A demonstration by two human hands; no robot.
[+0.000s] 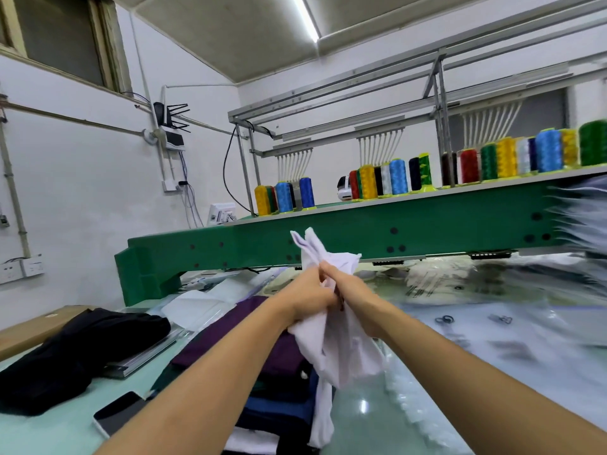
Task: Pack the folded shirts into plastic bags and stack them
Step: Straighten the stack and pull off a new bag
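Both hands — left hand (pixel 310 298), right hand (pixel 351 295) — grip a crumpled white shirt (pixel 335 343) above stacked folded shirts (pixel 279 382) on the surface (pixel 361 418).

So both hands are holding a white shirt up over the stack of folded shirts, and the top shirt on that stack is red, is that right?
Not quite. The top shirt on the stack is purple, not red, as the head view shows. The rest holds: the left hand and right hand both hold the white shirt up over it.
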